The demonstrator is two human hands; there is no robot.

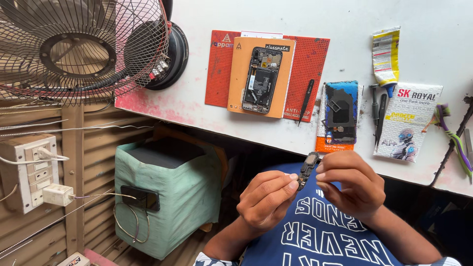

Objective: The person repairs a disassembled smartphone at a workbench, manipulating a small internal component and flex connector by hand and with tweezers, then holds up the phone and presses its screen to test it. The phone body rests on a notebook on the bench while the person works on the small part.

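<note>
There is just one view, from a camera on the person's head, looking steeply down past the chest. It sits close above both hands, with the white workbench [433,29] across the top and a caged fan [79,47] at upper left.

On the surface [345,29] an opened phone [262,80] lies on a notebook [239,74], which lies on a perforated mat [310,64]. Right of it come tweezers [306,101], a back cover [340,113], a glue tube [386,56] and a packet [411,120]. A fan [79,47] stands at the left end; below the front edge, both hands [268,199] [354,184] hold a small phone part [308,170] between them.
</note>
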